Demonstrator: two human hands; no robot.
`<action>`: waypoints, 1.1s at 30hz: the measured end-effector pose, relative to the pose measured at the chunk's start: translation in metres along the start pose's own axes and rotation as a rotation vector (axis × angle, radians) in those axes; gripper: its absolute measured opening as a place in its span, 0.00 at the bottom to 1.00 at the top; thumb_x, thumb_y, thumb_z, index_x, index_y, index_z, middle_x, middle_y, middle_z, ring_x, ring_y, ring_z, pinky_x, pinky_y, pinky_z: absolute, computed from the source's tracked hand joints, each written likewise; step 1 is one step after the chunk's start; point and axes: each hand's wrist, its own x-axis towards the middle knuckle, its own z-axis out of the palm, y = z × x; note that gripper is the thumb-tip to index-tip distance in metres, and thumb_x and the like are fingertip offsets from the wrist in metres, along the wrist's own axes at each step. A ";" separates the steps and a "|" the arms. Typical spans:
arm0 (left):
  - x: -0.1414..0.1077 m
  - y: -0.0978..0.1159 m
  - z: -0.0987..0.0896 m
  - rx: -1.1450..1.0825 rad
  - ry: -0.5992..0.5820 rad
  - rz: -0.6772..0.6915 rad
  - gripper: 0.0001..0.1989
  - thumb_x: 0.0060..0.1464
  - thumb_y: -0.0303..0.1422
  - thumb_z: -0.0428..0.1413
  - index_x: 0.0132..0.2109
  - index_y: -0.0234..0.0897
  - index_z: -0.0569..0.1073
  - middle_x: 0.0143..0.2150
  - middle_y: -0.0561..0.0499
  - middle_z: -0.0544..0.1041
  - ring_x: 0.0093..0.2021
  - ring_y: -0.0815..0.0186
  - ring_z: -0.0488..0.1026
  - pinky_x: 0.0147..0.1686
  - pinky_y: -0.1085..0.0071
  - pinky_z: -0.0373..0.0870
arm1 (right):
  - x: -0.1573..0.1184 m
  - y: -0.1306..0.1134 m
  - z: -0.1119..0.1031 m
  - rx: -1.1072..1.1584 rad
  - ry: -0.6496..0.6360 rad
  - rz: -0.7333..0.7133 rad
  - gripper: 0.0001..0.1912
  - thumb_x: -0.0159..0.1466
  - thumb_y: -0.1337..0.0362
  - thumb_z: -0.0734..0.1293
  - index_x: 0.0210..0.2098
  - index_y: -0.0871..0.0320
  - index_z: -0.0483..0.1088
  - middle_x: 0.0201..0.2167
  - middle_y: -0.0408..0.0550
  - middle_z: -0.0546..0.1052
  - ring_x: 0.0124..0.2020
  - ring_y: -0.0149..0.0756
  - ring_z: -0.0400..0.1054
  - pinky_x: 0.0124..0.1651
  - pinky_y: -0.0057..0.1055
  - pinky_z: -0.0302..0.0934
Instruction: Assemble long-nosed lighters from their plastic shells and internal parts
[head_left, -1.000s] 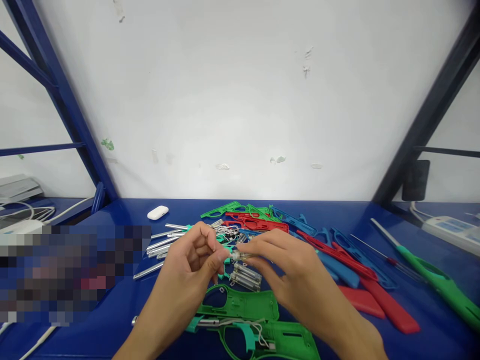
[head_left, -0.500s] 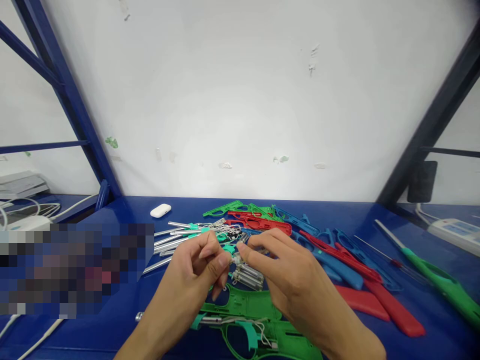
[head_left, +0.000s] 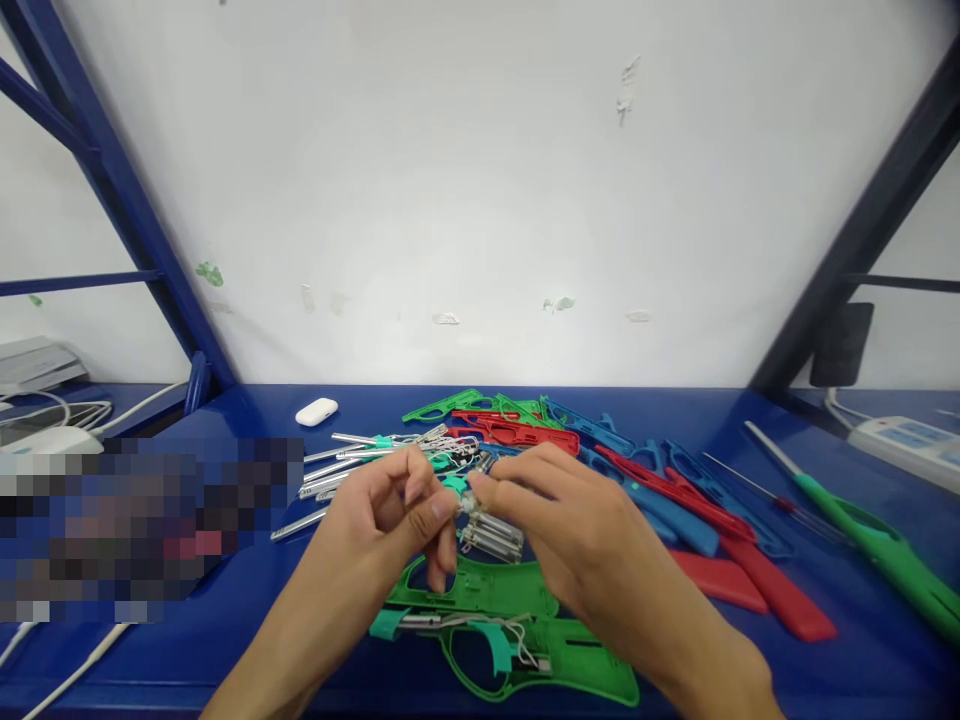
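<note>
Fingers have moved most since a second ago: the lower ones of our left hand (head_left: 382, 530) now reach further down, and the thumb of our right hand (head_left: 592, 530) has slipped from view. We read this as a regrip, with the piece in work not yet set down. Leftmost, the metal tubes (head_left: 300, 524) lie beyond our left wrist. Our left thumb and forefinger pinch a small clear piece (head_left: 467, 502), which sits between our two hands, above the table. Beneath and beyond it, the clear cylinders (head_left: 496, 537) lie side by side; nearer us, under the gap between our wrists, are an upper green shell (head_left: 510, 588) and a wired lower green shell (head_left: 581, 668). Our right forefinger is at the piece, but with that thumb hidden we cannot tell whether it grips. Right of our right hand lie the red handles (head_left: 776, 590) and, farther out, a green lighter (head_left: 870, 540).
</note>
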 end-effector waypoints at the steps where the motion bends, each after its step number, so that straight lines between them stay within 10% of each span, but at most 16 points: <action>1: 0.000 0.001 0.000 0.031 0.011 -0.002 0.18 0.64 0.47 0.60 0.36 0.43 0.61 0.24 0.60 0.72 0.20 0.70 0.72 0.19 0.76 0.67 | -0.001 0.001 -0.004 0.037 -0.009 0.036 0.19 0.72 0.79 0.60 0.51 0.51 0.72 0.46 0.43 0.80 0.45 0.35 0.70 0.47 0.33 0.67; 9: -0.006 -0.012 0.012 0.631 -0.168 0.027 0.07 0.66 0.37 0.58 0.39 0.46 0.79 0.37 0.54 0.79 0.38 0.64 0.74 0.40 0.68 0.67 | -0.024 0.012 -0.051 0.145 -0.281 0.346 0.08 0.75 0.61 0.66 0.49 0.41 0.77 0.45 0.32 0.84 0.45 0.32 0.78 0.47 0.27 0.65; 17: -0.010 -0.027 0.027 0.828 -0.337 0.009 0.04 0.63 0.30 0.61 0.39 0.45 0.78 0.44 0.54 0.76 0.45 0.61 0.72 0.46 0.66 0.63 | -0.041 0.009 -0.050 0.128 -0.616 0.543 0.08 0.73 0.59 0.67 0.42 0.39 0.80 0.39 0.34 0.83 0.43 0.37 0.76 0.44 0.30 0.61; 33: -0.009 -0.046 0.014 0.833 -0.382 0.113 0.10 0.70 0.26 0.53 0.45 0.49 0.73 0.44 0.60 0.75 0.44 0.67 0.71 0.45 0.69 0.62 | -0.042 0.015 -0.040 0.136 -0.590 0.402 0.11 0.73 0.62 0.66 0.40 0.48 0.82 0.33 0.41 0.81 0.39 0.35 0.76 0.43 0.28 0.64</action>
